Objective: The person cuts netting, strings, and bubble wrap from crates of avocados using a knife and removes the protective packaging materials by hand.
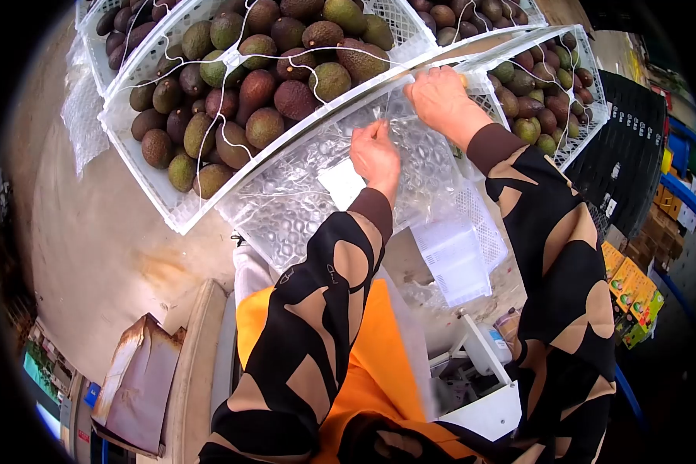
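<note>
Beneath the pressed-together fingers (373, 130) of the outstretched left hand (377, 158) lies clear, bubbled plastic sheeting (282, 220); the right hand (445, 100) bends near its far edge, grip unclear.

Clear bubbled plastic sheet (274, 213): glossy, bumpy
Large white open-topped plastic crate (148, 185): smooth
Long black-and-tan cloth sleeves (329, 298): matt, smooth

Ahead of me: avocados (264, 91) in crate (148, 174) | nearer me: plastic sheeting (278, 220) | ahead-right: second crate (586, 141) | low right: bottle (491, 346) in box (489, 414)
</note>
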`<move>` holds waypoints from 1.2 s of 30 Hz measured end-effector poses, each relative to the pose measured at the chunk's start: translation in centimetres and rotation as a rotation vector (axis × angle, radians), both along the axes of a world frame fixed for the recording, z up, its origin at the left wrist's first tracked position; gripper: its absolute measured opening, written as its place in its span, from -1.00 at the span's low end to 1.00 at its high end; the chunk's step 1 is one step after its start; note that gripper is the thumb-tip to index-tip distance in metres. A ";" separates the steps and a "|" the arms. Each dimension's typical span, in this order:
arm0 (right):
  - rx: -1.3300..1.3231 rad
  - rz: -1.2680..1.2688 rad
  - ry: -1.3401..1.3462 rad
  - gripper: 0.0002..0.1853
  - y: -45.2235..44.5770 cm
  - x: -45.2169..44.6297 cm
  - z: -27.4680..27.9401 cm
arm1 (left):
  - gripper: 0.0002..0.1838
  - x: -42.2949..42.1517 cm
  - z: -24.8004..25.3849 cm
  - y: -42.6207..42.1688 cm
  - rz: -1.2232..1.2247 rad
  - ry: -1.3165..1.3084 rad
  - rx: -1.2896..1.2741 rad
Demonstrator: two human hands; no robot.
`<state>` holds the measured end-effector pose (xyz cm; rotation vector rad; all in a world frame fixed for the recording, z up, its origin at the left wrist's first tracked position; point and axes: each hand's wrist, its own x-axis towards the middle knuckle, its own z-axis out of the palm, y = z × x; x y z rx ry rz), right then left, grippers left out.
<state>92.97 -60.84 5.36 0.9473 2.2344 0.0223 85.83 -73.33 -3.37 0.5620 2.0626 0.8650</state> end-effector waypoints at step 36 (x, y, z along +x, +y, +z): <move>-0.145 0.089 0.299 -0.69 -8.6 -12.9 -0.1 | -0.36 -20.7 0.3 -11.8 -0.762 0.484 -0.230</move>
